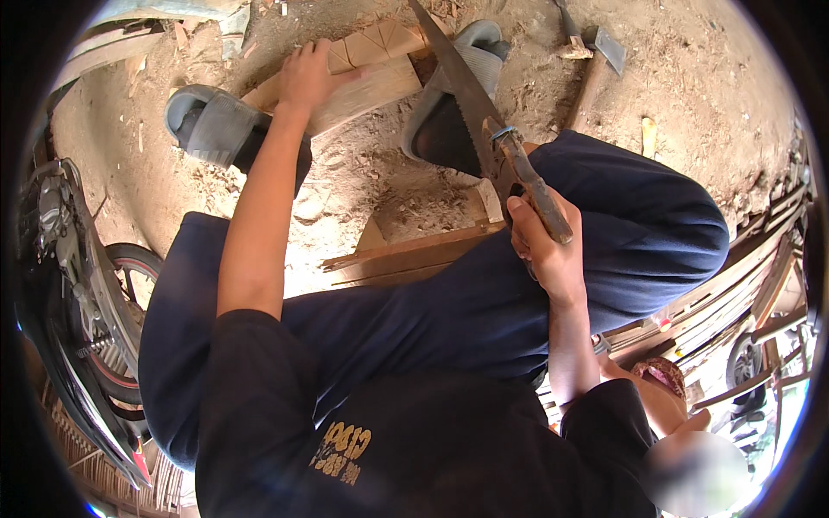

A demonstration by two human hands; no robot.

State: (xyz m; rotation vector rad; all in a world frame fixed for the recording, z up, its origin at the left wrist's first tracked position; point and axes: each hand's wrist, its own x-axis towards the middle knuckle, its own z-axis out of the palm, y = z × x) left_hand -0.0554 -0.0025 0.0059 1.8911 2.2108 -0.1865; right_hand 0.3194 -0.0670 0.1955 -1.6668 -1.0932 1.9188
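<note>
Squatting over dirt floor, dark trousers and sleeves filling lower view. Landmark: wooden plank.

Nearest, well this side of plank: right hand closed tight around worn wooden handle of handsaw, fingers fully wrapped, handle tip poking out past thumb. Saw blade running up and away from hand toward plank's right end, reaching it near right sandal. Loose offcut boards lying on ground this side of plank, between knees.

At plank: left hand spread flat on top, palm down, fingers loosely open, pressing rather than gripping. Left sandal just left of plank, right sandal at its right end. Pencil lines visible on plank's right portion, triangular pattern.

Progress, judged: marking done; sawdust and chips around plank suggest some cutting done. Cannot tell whether blade sits in a kerf or how deep. Marked pieces look undivided, so most cuts probably left.

Beyond plank, to right: hatchet lying on dirt. Far left of plank: parked motorcycle.
</note>
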